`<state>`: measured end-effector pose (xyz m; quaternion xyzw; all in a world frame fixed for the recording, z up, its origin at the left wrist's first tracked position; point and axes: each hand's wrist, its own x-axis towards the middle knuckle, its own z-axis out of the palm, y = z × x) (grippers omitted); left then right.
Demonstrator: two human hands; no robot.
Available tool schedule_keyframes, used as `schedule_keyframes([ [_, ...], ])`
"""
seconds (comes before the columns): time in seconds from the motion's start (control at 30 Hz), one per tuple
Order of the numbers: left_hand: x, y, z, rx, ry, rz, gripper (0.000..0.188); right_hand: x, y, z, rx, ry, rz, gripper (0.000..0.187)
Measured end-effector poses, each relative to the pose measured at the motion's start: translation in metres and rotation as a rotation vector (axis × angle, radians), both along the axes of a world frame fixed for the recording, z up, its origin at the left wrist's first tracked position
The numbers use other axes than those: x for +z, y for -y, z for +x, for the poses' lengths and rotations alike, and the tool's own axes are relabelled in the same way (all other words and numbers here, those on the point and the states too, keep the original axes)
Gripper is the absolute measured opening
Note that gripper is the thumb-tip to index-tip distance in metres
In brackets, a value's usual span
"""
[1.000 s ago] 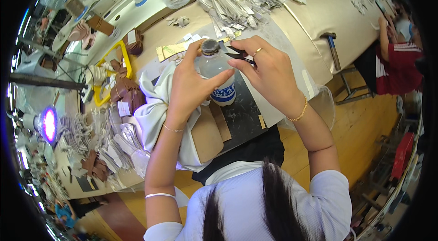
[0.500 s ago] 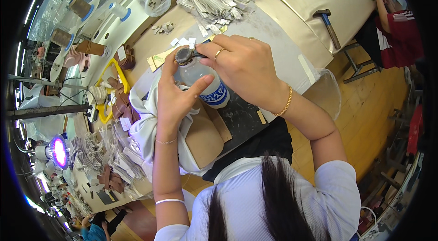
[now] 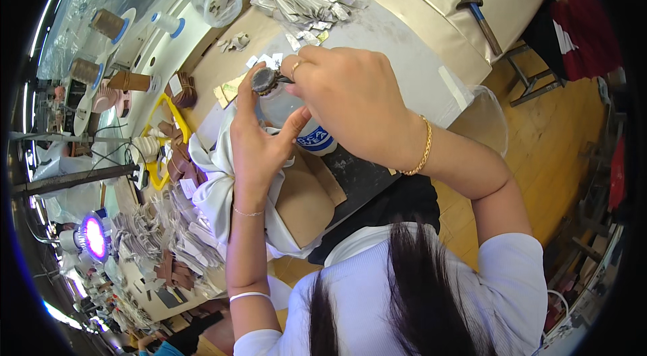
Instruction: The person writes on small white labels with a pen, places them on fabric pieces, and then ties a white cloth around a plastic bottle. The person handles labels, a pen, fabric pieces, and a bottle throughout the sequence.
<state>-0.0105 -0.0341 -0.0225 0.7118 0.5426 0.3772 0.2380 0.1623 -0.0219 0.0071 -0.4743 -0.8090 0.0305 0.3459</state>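
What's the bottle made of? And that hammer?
The bottle looks like smooth plastic, maybe glass: it's cloudy but lets light through. The hammer seems to have a dull metal head, dark grey, and a handle that's probably wood, brown near its end.

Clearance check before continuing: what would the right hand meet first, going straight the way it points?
Probably the dark grey round cap of the translucent plastic bottle, close to the dark slim tool in the right hand; contact is unclear.
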Motion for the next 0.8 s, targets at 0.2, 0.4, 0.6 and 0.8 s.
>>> schedule_keyframes([
  [0.2,0.000,0.003,0.002,0.005,0.000,0.000,0.079,-0.006,-0.009,-0.003,-0.039,-0.107,-0.110,0.015],
  [0.4,0.002,0.012,0.007,0.049,0.186,-0.098,0.078,-0.017,-0.017,0.013,-0.057,-0.314,-0.135,0.020],
  [0.6,0.002,0.008,0.002,-0.018,0.206,-0.125,0.079,-0.009,0.003,0.029,0.091,-0.439,-0.152,0.036],
  [0.8,0.006,0.008,0.005,-0.011,0.234,-0.152,0.076,-0.014,0.014,0.017,0.093,-0.163,-0.059,0.033],
])
